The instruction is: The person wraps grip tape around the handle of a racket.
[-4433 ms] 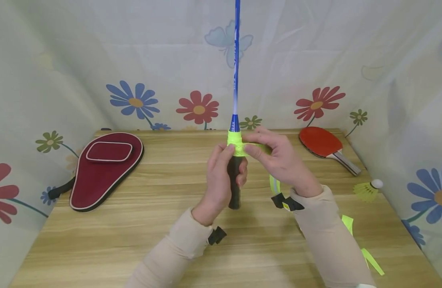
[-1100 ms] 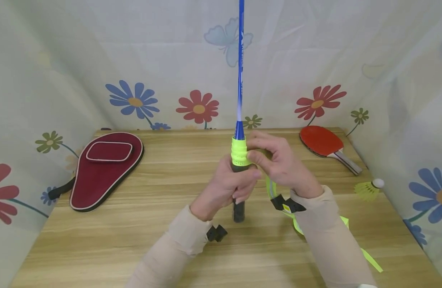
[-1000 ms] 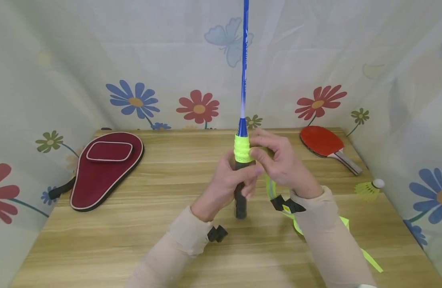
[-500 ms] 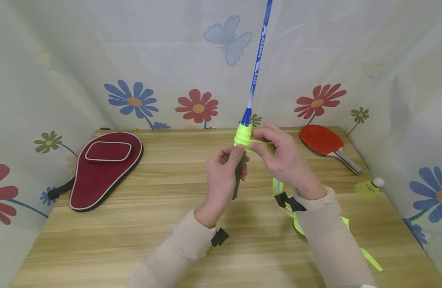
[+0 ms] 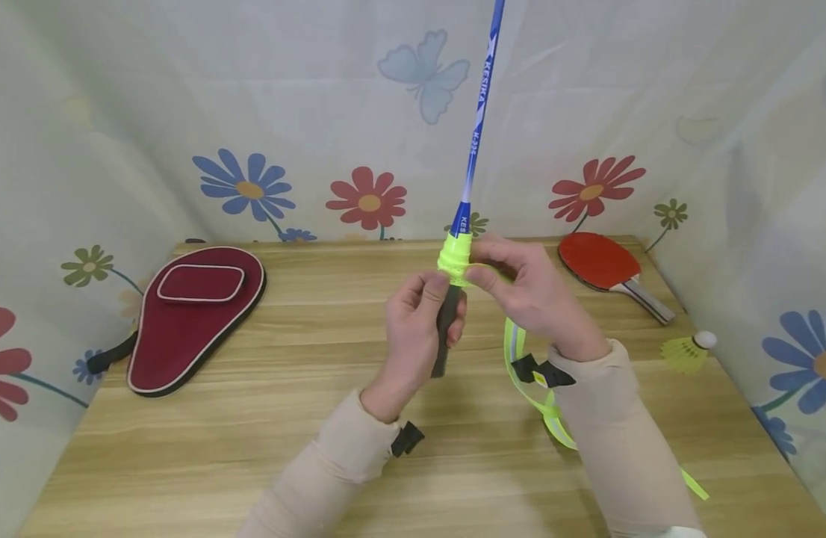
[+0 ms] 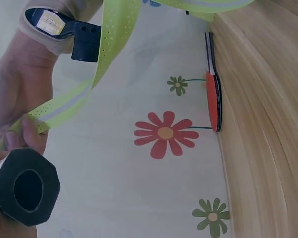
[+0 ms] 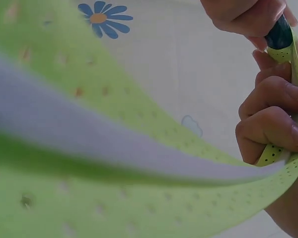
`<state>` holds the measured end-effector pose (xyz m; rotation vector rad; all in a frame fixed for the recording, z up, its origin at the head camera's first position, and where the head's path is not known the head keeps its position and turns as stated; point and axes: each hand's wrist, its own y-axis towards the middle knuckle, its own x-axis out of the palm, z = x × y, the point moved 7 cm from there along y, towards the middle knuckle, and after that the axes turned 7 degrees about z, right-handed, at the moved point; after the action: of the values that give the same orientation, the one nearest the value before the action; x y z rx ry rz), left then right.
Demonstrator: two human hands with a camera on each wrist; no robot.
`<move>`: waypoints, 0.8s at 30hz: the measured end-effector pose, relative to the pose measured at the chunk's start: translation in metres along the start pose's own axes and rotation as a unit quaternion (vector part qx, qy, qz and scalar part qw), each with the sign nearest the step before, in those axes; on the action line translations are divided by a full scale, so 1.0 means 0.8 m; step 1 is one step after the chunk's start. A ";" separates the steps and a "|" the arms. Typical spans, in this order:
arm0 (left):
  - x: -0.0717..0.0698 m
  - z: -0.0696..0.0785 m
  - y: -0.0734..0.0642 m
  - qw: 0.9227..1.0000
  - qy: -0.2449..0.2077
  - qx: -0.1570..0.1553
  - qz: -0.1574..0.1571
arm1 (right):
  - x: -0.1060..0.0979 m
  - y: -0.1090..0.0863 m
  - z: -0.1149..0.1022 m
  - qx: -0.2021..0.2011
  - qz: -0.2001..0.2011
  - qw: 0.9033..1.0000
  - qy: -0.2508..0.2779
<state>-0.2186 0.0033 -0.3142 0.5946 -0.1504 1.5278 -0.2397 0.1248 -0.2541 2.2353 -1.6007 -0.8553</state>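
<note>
My left hand (image 5: 416,329) holds the dark handle (image 5: 446,321) of a badminton racket, thumb at the lower edge of the wrapped band. The blue shaft (image 5: 479,123) rises tilted to the right; the racket's head is out of view. Yellow-green perforated overgrip tape (image 5: 455,252) encircles the handle's top, just below the blue cone. To its right, my right hand (image 5: 530,295) pinches the tape between thumb and fingers, close to the handle. The loose length of tape (image 6: 64,106) trails from that hand. In the left wrist view the handle's butt end (image 6: 49,188) shows a hollow centre.
The trailing tape (image 5: 514,351) loops down to the wooden table (image 5: 319,463), partly hidden under the right forearm. A red table tennis bat (image 5: 597,260) and a shuttlecock (image 5: 685,353) lie at the right. At the left lies a maroon bat case (image 5: 191,336). Flowered curtains (image 5: 305,97) surround the table.
The racket has turned, its lettering now showing, and leans right instead of standing nearly upright. My left hand has shifted its hold, thumb now up at the band. My right hand keeps pinching the tape.
</note>
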 end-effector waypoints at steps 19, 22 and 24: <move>0.016 -0.005 -0.008 0.985 -0.074 -0.062 -0.144 | -0.001 0.006 0.008 -0.076 -0.008 0.993 0.088; 0.018 -0.005 -0.009 0.980 -0.084 -0.072 -0.167 | 0.001 0.006 0.008 -0.079 -0.011 0.991 0.103; 0.019 -0.005 -0.011 0.975 -0.091 -0.079 -0.187 | 0.002 0.006 0.009 -0.083 -0.015 0.990 0.114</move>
<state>-0.2104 0.0195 -0.3131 0.5965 -0.2815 1.0863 -0.2474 0.1224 -0.2575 2.1566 -1.3460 -0.6840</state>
